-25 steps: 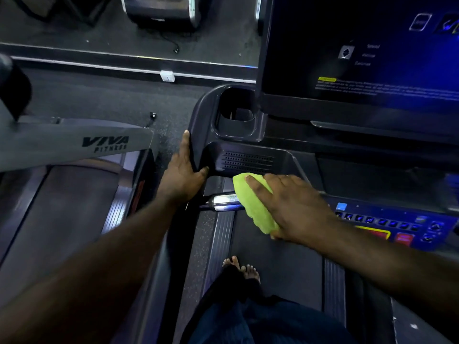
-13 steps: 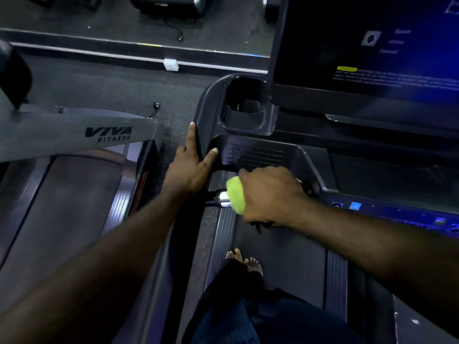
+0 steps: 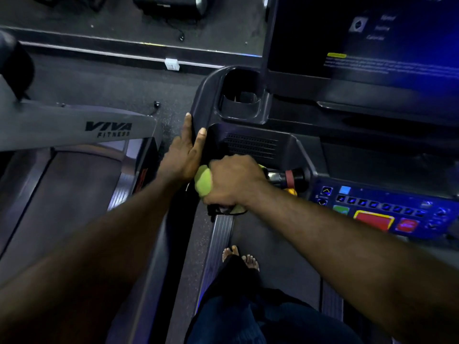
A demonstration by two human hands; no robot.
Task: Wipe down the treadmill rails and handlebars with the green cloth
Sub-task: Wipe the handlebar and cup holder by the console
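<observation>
Right hand [image 3: 233, 180]: grip closed around the green cloth [image 3: 203, 181], which is wrapped over the front handlebar [image 3: 278, 176]. Cloth bulges out on the left of the fist; a chrome section of the bar shows bare just to the right.

Left hand [image 3: 181, 157]: fingers straight, laid against the left edge of the console [image 3: 211, 100], holding nothing.

Judgement: cloth is soft and light and conforms to the round bar, but would bunch or slip if held loosely. Best hold: full wrap, palm on top, sliding along the bar.
</observation>
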